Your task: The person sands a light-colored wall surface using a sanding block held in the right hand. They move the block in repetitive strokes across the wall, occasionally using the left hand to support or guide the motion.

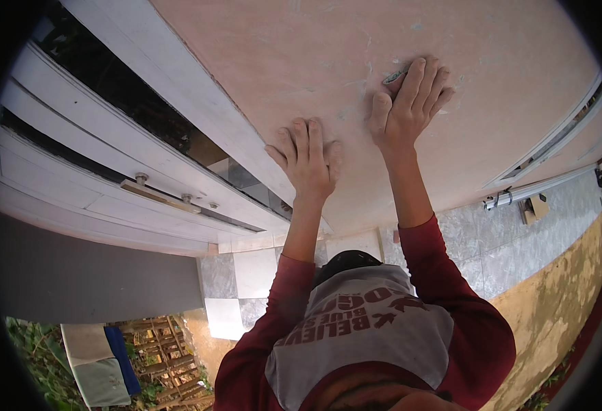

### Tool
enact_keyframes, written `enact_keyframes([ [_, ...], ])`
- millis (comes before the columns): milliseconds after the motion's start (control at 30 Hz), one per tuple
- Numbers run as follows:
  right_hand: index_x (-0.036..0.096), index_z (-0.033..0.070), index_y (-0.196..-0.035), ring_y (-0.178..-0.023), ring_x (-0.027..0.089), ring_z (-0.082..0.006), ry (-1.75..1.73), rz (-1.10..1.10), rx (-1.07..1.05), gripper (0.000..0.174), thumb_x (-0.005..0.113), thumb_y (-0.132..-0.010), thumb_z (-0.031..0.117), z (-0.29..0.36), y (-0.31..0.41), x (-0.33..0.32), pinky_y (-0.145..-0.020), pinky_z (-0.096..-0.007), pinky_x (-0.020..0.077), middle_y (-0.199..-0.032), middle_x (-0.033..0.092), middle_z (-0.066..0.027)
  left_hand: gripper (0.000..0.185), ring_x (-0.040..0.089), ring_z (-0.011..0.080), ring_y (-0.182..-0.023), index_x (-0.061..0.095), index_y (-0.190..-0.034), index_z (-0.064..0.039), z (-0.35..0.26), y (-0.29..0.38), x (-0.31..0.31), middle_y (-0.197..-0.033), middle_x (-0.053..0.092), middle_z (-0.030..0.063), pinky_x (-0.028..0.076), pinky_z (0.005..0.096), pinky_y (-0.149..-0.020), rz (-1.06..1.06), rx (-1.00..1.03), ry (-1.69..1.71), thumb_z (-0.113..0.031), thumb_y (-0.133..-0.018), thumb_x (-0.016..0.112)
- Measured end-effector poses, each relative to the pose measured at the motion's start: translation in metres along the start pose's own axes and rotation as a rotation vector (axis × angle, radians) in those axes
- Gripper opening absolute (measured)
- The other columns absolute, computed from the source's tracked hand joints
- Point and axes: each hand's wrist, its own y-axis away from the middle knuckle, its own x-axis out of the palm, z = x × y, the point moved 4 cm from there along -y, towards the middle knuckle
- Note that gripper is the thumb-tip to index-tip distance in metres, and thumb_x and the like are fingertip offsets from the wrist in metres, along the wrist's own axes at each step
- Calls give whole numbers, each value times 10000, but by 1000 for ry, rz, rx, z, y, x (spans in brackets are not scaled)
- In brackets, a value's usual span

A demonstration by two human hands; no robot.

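Before me stands a pink plastered wall (465, 31) with pale scuffs and patches. High on it, my right hand (414, 105) presses a folded piece of sandpaper (395, 78) to the surface. Only the paper's curled edge shows beside the index finger; the rest is under the palm and fingers. Lower and to the left, my left hand (305, 162) lies against the same wall with its fingers spread and dust on the thumb. It holds nothing that I can see and is close to the white frame (177, 72).
Left of the frame are dark glass (121, 87) and a white door with a bar handle (159, 196). Grey and white tiles (252, 272) cover the floor. At right are a cardboard piece (538, 206), white lengths (521, 194) and a low weathered wall (542, 318). Cloths (98, 380) hang at lower left.
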Motion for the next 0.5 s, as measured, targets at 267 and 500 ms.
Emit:
enact_keyframes([
  [267, 390, -105, -1586, -1612, 157, -513, -15, 43, 52, 778, 422, -1091, 495, 24, 62, -9, -1257, -699, -23, -1667, 351, -323, 744, 57, 475, -1637, 449, -1610, -36, 6, 15, 3, -1739, 284, 218, -69, 745, -1220, 19, 68, -65, -452, -1018, 622],
  [500, 310, -48, -1654, -1641, 135, -433, 34, 68, 48, 732, 325, -1115, 447, 0, -19, 10, -1285, -632, -9, -1719, 291, -279, 706, 103, 493, -1621, 512, -1574, -48, 5, 15, 5, -1713, 343, 190, -53, 771, -1200, 39, 77, -50, -465, -1015, 626],
])
